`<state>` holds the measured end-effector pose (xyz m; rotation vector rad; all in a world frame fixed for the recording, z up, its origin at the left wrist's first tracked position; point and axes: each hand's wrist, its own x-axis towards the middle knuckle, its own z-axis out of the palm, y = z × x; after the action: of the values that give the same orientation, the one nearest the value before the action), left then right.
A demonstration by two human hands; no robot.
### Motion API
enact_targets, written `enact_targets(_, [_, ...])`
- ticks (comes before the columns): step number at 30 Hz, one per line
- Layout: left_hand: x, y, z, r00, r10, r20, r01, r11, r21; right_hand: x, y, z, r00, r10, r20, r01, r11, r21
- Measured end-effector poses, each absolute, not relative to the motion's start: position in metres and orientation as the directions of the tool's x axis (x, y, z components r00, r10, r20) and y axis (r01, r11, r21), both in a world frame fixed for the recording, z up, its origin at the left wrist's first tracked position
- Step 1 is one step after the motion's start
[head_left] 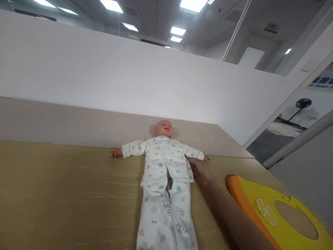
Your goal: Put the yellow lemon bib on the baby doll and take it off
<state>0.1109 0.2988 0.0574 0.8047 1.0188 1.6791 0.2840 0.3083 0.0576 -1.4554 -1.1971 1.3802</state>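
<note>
Right hand [198,167] against side of baby doll [163,128], at cotton jacket [162,163]; pinch unclear. Cloth soft, doll likely light; hold at hem. Yellow bib [273,215] on worktop [65,187], right edge.

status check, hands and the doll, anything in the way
Right hand on the baby doll's jacket, just below the sleeve. Left hand not in view. Doll on its back on the wooden table. Yellow bib to the hand's right, not in the way.
</note>
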Motion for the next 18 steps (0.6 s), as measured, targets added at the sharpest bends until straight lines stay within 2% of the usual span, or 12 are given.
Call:
enact_targets(2, [0.117, 0.280, 0.038, -0.315, 0.947, 0.068, -0.420, -0.203, 0.885, 0.296, 0.305, 0.068, 0.048, 0.988, -0.148, 0.404, -0.155, -0.902])
enact_targets(4, [0.121, 0.263, 0.018, -0.221, 0.975, 0.027, -0.479, -0.133, 0.867, 0.286, 0.303, 0.086, -0.001, 0.996, 0.088, 0.677, 0.065, -0.733])
enact_targets(6, [0.122, 0.257, 0.008, -0.111, 0.993, -0.030, -0.530, -0.034, 0.848, 0.253, 0.302, 0.104, -0.182, 0.954, 0.239, 0.758, 0.291, -0.583])
enact_targets(8, [0.118, 0.266, 0.020, -0.070, 0.996, -0.047, -0.546, 0.001, 0.838, 0.202, 0.302, 0.115, -0.496, 0.821, 0.284, 0.703, 0.571, -0.424])
enact_targets(10, [0.110, 0.289, 0.052, -0.105, 0.994, -0.012, -0.548, -0.048, 0.835, 0.146, 0.306, 0.115, -0.733, 0.644, 0.222, 0.598, 0.764, -0.243])
enact_targets(11, [0.106, 0.301, 0.073, -0.131, 0.991, 0.021, -0.551, -0.090, 0.829, 0.120, 0.310, 0.112, -0.794, 0.585, 0.165, 0.565, 0.810, -0.156])
enact_targets(12, [0.102, 0.310, 0.092, -0.195, 0.979, 0.051, -0.565, -0.154, 0.811, 0.097, 0.315, 0.107, -0.827, 0.550, 0.118, 0.544, 0.835, -0.077])
enact_targets(14, [0.099, 0.307, 0.115, -0.278, 0.957, 0.079, -0.591, -0.236, 0.771, 0.063, 0.328, 0.095, -0.830, 0.555, 0.042, 0.557, 0.829, 0.042])
enact_targets(16, [0.102, 0.271, 0.109, -0.222, 0.974, 0.031, -0.653, -0.173, 0.738, 0.045, 0.342, 0.083, -0.819, 0.573, -0.029, 0.570, 0.818, 0.076])
enact_targets(18, [0.111, 0.209, 0.076, -0.128, 0.990, -0.051, -0.704, -0.054, 0.708, 0.037, 0.353, 0.074, -0.801, 0.596, -0.064, 0.594, 0.803, 0.048])
